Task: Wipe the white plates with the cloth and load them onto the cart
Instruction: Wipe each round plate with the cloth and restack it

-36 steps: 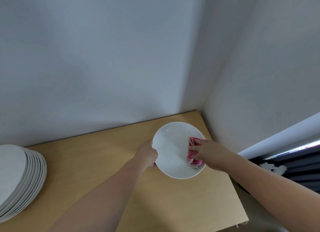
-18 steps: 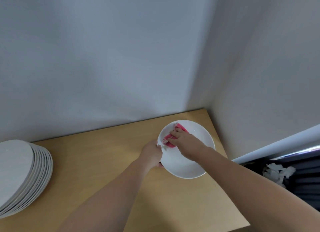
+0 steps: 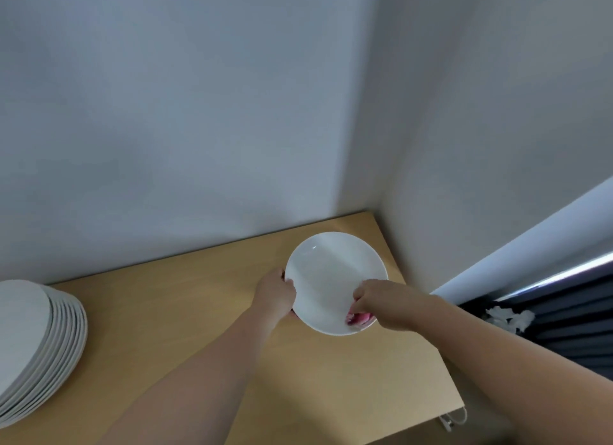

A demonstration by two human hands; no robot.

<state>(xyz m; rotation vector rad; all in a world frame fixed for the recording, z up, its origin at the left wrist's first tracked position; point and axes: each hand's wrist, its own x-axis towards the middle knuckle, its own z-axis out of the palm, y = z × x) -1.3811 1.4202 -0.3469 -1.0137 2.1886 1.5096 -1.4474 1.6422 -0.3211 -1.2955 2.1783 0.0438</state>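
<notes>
Right hand [image 3: 388, 303] seemingly curled round cloth [image 3: 358, 318]

Pale grey walls [image 3: 199, 113] meet at a corner — light wooden table [image 3: 199, 312] below.

The right hand [image 3: 388, 303] carried the pink cloth [image 3: 358, 318] from the white plate [image 3: 331, 278]'s upper left rim down to its lower right edge.

White plate [image 3: 331, 275]; pink cloth [image 3: 357, 318]; light wood table [image 3: 185, 312]; white plate stack [image 3: 36, 345]; grey-white walls [image 3: 199, 113].
</notes>
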